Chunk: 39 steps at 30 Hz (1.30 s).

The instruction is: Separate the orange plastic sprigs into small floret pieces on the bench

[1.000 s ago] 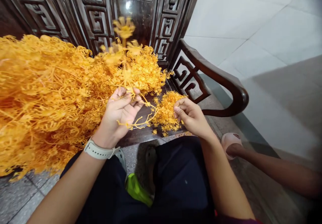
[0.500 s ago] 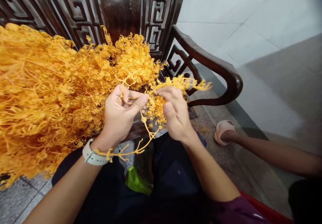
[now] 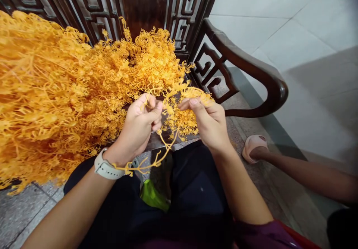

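Observation:
Orange-yellow plastic flower stems are in front of me. My left hand (image 3: 142,125), with a pale watch strap at its wrist, is closed in a pinch on one branching stem (image 3: 157,163), whose lower end curves down and back across the wrist. My right hand (image 3: 213,124) is closed too, thumb against fingers, on the flowered upper part of that stem. Just what lies between those fingertips is partly hidden. Close to the left hand, a big heap of the same flower stems (image 3: 67,92) covers the bench.
The dark carved wooden bench has a curved armrest (image 3: 251,66) at the right. A bright green item (image 3: 153,196) lies low between my knees. Another person's leg and pale pink slipper (image 3: 253,148) are on the floor at right. A tiled wall (image 3: 251,2) stands behind.
My right hand has gone from loosely bent fingers beside the stem to a pinch on its flowered part. My left hand keeps its hold. The view has shifted slightly.

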### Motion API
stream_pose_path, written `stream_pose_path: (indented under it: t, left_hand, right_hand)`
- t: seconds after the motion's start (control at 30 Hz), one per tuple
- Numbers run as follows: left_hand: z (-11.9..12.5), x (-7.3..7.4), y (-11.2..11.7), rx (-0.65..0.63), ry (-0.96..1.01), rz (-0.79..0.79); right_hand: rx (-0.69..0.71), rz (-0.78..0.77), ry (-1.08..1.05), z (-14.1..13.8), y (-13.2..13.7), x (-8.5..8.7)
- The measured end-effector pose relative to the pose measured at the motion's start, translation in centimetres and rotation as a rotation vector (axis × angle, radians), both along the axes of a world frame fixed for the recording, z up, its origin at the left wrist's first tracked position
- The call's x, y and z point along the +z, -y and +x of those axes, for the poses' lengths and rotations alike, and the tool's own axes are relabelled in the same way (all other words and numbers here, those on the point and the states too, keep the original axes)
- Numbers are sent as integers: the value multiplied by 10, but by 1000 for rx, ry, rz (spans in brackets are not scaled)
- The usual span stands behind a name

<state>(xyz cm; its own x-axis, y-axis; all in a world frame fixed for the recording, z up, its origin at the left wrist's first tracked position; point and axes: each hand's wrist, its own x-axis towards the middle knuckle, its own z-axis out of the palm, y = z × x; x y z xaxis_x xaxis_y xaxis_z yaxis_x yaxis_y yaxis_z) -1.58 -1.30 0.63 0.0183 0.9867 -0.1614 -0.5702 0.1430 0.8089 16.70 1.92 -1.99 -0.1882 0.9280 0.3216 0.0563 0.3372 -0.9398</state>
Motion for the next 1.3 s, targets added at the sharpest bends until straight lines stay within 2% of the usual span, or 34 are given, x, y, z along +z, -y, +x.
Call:
stream_pose_path:
  t: [0.17,0.27,0.4,0.6,0.7,0.8,1.03,1.13,1.3]
  left_hand:
    - [4,-3,0,42,-60,16]
    - [6,-7,1,13,-93,36]
    - [7,-6,2,-26,-96,19]
    - [2,0,1,-129,-180,-72]
    - [3,-1,1,-190,-250,-77]
    - [6,-3,3,-196,-320,-73]
    - [10,-2,6,-243,-240,-61]
    - [10,-1,3,-199,-281,-22]
    - [7,-1,0,-88,-438,106]
  right_hand:
    - [36,47,59,1,3,2]
    - [56,105,160,-5,7,5]
    - [25,99,182,-9,8,4]
    - [79,72,106,1,6,2]
    - [101,17,40,2,7,6]
    - [124,-17,-43,2,7,8]
    - [211,-139,-183,5,2,0]
    - [255,-187,-192,4,2,0]
    - [318,-182,-225,0,0,2]
